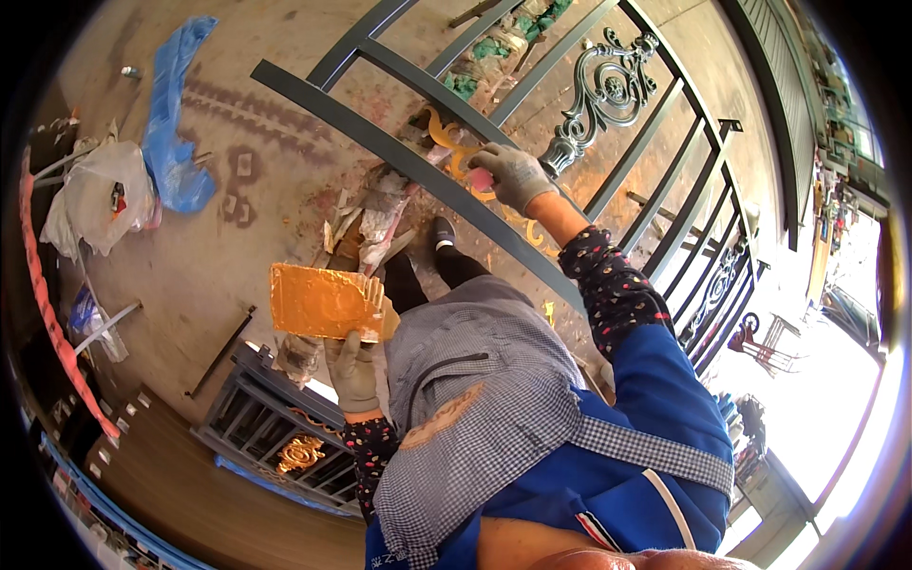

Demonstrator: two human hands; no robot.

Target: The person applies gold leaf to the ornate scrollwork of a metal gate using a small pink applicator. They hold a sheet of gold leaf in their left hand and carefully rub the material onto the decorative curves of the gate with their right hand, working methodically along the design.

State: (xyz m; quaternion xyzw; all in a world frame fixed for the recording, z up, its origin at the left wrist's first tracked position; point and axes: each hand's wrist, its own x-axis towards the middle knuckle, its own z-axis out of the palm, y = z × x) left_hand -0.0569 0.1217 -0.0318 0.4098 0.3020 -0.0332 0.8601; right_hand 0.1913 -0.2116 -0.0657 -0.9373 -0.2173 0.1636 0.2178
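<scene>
My gloved left hand (354, 375) grips a flat rectangular board (323, 300) smeared with thick orange-gold paint, holding it out beside my apron. A small pink pad (481, 179) is pinched in the fingers of my gloved right hand (518, 180); its exact kind is unclear. That hand is at a yellow-gold scroll ornament (447, 139) set between the bars of a dark metal railing (408, 161); whether the pad touches the scroll I cannot tell. Farther along the railing, another scroll ornament (608, 85) is dark with a silvery sheen.
A second dark railing panel (256, 404) with a gold rosette (300, 454) stands at lower left. On the stained floor lie blue plastic sheeting (176, 123), a clear plastic bag (109, 190) and crumpled scraps (385, 209) below the railing. Bright daylight enters at right.
</scene>
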